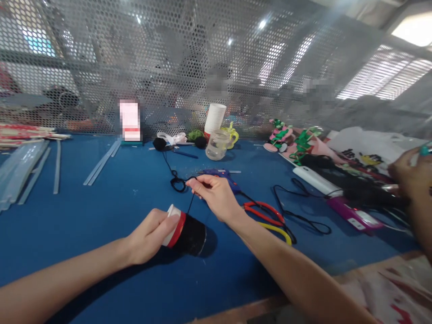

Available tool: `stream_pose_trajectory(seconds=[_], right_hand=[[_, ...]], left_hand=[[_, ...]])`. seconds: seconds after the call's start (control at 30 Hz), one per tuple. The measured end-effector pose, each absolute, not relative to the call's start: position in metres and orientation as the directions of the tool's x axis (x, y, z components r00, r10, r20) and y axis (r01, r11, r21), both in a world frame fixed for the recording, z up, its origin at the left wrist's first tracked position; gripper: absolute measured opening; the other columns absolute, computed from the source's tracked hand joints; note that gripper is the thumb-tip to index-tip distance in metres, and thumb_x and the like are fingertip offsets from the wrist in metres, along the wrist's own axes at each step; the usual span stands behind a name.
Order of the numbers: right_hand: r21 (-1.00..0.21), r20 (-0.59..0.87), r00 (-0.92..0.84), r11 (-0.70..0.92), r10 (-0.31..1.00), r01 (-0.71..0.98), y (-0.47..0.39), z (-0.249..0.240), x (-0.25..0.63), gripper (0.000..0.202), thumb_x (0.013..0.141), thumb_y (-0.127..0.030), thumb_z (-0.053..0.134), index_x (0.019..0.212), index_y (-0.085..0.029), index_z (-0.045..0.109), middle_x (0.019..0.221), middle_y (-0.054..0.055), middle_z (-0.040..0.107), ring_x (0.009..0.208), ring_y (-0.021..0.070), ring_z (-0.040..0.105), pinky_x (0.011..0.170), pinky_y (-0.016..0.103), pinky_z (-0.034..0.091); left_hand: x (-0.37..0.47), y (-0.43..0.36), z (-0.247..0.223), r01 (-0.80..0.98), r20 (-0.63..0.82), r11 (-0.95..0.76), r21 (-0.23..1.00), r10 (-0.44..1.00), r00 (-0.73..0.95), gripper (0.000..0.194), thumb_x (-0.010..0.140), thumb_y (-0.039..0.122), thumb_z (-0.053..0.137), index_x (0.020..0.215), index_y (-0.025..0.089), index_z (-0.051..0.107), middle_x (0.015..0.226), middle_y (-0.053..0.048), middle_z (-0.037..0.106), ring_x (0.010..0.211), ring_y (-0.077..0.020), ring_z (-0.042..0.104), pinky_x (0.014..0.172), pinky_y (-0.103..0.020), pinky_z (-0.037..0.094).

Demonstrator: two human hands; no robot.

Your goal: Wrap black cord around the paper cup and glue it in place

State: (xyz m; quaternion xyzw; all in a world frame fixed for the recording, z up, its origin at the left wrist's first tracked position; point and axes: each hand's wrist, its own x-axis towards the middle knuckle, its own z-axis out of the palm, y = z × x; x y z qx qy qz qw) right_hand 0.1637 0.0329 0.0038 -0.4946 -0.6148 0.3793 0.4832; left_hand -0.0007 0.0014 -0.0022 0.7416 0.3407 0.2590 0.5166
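Note:
Tilted on its side in my left hand [151, 236] is a paper cup [191, 235], its white rim end gripped by my fingers. A red band circles it near the rim, and black yarn covers the rest. My right hand [214, 191] pinches a strand of black yarn [191, 204] that runs taut down to the cup. From my right fingertips the yarn goes on in loose loops [177, 183] over the table toward a black yarn ball [159, 144]. Just behind my right hand lies a blue glue gun [231, 181], partly hidden.
Glue sticks [25, 173] lie at the left. At the back stand stacked white cups [215, 118] and a clear plastic jar [217, 146]. Red- and yellow-handled tools [265, 211], cords and a purple-white power strip [354, 216] lie right. Another person's hand [410, 168] is at the far right.

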Motion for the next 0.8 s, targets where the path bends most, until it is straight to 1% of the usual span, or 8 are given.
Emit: stream_pose_trajectory(seconds=[0.13,0.27,0.53,0.8], right_hand=[[-0.936,0.200,-0.076,0.213,0.977,0.279,0.032,0.002,0.162,0.024,0.070,-0.037,0.054,0.065,-0.015,0.061,0.055,-0.001,0.053,0.048,0.0081,0.043,0.047,0.021,0.035],[-0.931,0.187,-0.109,0.212,0.976,0.297,0.032,0.001,0.160,0.024,0.070,-0.037,0.054,0.062,-0.015,0.059,0.054,-0.001,0.052,0.047,0.0077,0.041,0.046,0.021,0.034],[-0.929,0.141,-0.173,0.191,0.975,0.318,0.029,-0.001,0.156,0.023,0.070,-0.036,0.054,0.061,-0.015,0.058,0.053,-0.001,0.052,0.047,0.0076,0.042,0.047,0.021,0.035],[-0.924,0.127,-0.232,0.201,0.964,0.326,0.026,-0.001,0.153,0.024,0.071,-0.035,0.052,0.058,-0.014,0.056,0.051,-0.002,0.050,0.046,0.0070,0.040,0.047,0.021,0.033]], left_hand=[[-0.003,0.000,-0.002,0.211,0.167,-0.400,0.892,0.725,0.669,0.040,0.084,0.030,0.023,0.047,0.017,0.027,0.044,0.005,0.027,0.041,-0.0059,0.023,0.041,-0.021,0.022],[-0.005,-0.001,-0.002,0.243,0.274,-0.539,0.806,0.705,0.655,0.039,0.084,0.027,0.023,0.046,0.018,0.023,0.042,0.005,0.025,0.040,-0.0066,0.024,0.042,-0.023,0.023],[-0.006,-0.002,-0.001,0.186,0.412,-0.691,0.698,0.600,0.686,0.037,0.084,0.019,0.023,0.047,0.018,0.026,0.043,0.003,0.033,0.042,-0.0083,0.030,0.045,-0.024,0.027],[-0.007,-0.002,0.000,0.133,0.452,-0.729,0.672,0.546,0.705,0.036,0.083,0.015,0.024,0.048,0.017,0.030,0.044,0.003,0.037,0.044,-0.0090,0.032,0.048,-0.024,0.029]])
